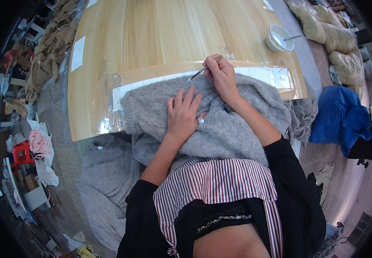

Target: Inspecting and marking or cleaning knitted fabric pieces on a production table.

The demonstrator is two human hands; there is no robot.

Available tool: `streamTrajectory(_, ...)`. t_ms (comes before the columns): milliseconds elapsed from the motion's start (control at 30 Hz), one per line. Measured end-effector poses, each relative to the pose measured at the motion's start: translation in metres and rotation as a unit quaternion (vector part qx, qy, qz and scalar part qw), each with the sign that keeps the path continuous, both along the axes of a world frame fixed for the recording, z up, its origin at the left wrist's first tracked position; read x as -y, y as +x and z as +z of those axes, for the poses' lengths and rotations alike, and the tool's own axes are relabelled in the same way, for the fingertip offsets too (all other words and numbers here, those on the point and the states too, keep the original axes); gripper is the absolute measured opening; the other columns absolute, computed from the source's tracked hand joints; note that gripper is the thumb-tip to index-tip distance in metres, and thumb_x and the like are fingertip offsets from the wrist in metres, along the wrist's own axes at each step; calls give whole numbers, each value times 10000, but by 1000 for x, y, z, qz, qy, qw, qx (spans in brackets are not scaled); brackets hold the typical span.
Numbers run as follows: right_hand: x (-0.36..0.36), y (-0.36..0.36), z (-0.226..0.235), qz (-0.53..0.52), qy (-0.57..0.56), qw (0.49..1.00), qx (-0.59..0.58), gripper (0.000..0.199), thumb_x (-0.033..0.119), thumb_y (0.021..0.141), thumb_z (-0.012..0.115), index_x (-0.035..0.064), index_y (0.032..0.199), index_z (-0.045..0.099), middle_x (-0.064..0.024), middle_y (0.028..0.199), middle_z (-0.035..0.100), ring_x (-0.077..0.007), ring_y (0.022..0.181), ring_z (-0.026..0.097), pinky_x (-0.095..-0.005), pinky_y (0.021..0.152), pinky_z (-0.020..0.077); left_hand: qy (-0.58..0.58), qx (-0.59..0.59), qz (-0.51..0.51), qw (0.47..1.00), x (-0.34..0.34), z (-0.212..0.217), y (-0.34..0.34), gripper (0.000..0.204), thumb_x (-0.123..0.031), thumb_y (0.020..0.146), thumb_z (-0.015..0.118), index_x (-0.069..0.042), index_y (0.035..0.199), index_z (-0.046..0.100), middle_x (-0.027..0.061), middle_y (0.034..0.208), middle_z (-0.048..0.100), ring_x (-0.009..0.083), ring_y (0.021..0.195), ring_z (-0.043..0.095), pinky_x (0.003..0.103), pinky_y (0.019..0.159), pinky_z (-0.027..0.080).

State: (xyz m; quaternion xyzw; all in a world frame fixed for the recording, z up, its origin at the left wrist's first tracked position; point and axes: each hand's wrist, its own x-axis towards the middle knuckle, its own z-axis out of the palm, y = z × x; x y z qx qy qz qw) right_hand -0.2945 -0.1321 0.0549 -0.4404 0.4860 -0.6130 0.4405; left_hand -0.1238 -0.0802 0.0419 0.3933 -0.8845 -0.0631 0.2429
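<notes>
A grey fuzzy knit garment (160,101) lies bunched along the near edge of the wooden table and hangs over it towards my lap. My left hand (183,115) rests on the knit, palm down with fingers stretched out. By its thumb is a small white tag (201,121). My right hand (222,76) pinches a slim dark stick-like tool (199,73), slanted down to the left. Its tip meets the garment's far edge at a small white spot (189,80), just beyond my left fingertips. Whether the tool ends in bristles is too small to tell.
A white bowl (279,38) with a thin stick in it stands at the table's right. White strips under clear tape (282,77) line the near edge of the tabletop (164,34). More grey knitwear (108,185) hangs at left. A blue bag (336,116) lies at right, a red stool (21,152) at left.
</notes>
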Motion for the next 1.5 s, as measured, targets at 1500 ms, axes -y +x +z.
streamTrajectory(1500,42,73,31,124,91,988,15,235,249,971,529,49,875,605,3,694,581,-50,623,515,-194,589,410,7,-59,-9,998,1,-3,4,533,-259,695,730,-84,1171,566,99,1248,508,295,1166,437,449,916,343)
